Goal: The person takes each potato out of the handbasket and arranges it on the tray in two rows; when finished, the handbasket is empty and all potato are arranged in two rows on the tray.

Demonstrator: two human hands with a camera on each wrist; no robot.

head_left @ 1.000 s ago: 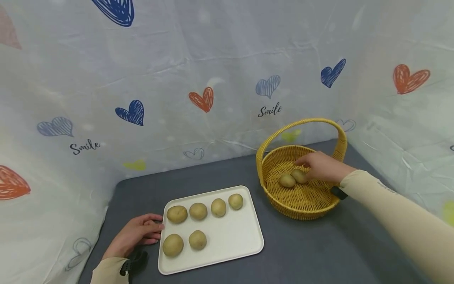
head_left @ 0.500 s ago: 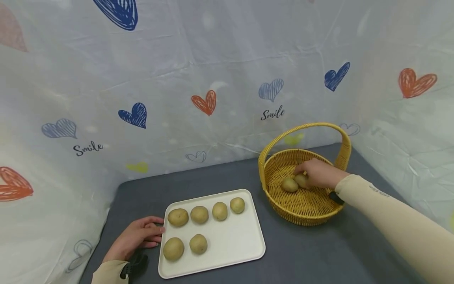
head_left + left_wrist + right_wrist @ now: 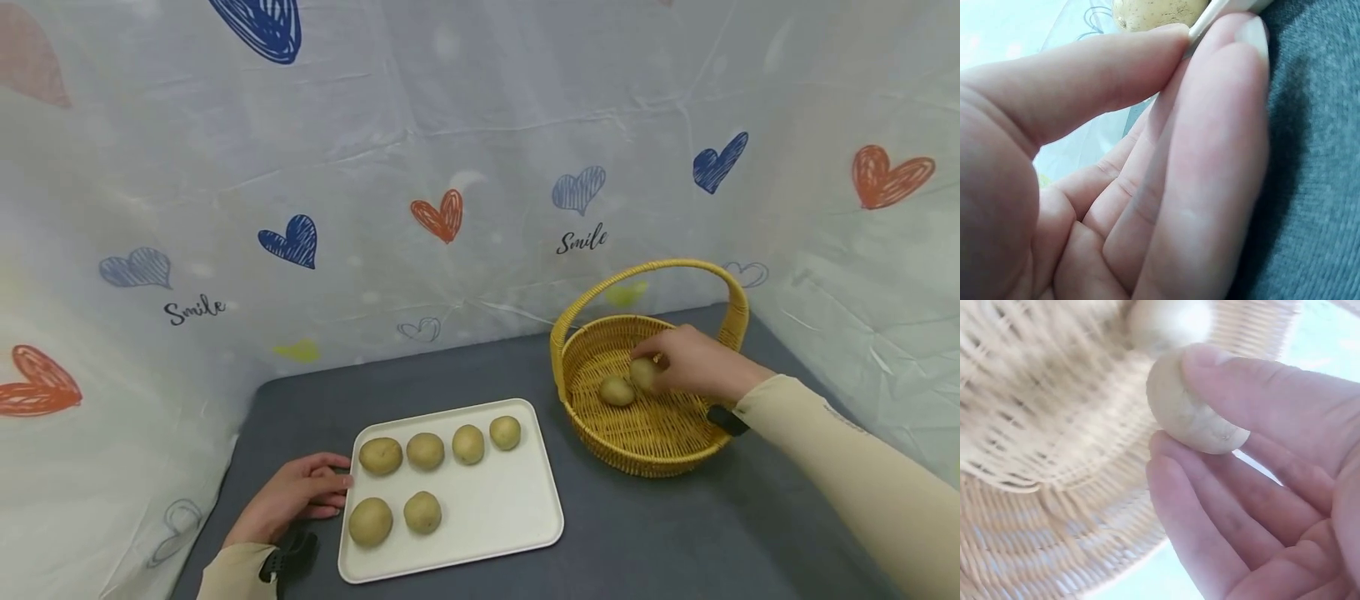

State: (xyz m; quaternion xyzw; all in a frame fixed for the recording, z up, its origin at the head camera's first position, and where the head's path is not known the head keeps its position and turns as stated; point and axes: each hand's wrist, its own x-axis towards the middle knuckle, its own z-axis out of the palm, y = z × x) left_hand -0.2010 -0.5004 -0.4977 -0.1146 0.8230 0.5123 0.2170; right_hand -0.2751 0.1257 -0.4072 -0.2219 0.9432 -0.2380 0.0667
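Note:
Over the wicker basket [image 3: 637,454], my right hand [image 3: 693,362] pinches a potato [image 3: 1188,409] between thumb and fingertips. Another potato [image 3: 617,390] lies on the basket floor just left of it. On the left, my left hand [image 3: 296,496] holds the left rim of the white tray [image 3: 495,508]; the left wrist view has the thumb [image 3: 1116,78] on the rim's upper side and a finger beneath. Several potatoes sit on the tray: a back row ending at a small potato [image 3: 505,432], and two in front, a large potato [image 3: 371,522] and a smaller potato [image 3: 422,512].
The basket's tall arched handle [image 3: 645,268] rises over its opening, behind my right hand. A dark grey cloth [image 3: 637,542] covers the table. White sheeting [image 3: 480,100] printed with hearts hangs behind and at both sides.
My right hand has closed its fingers on the right-hand potato in the basket and lifted it slightly. The left hand stays at the tray rim. The head view has shifted a little.

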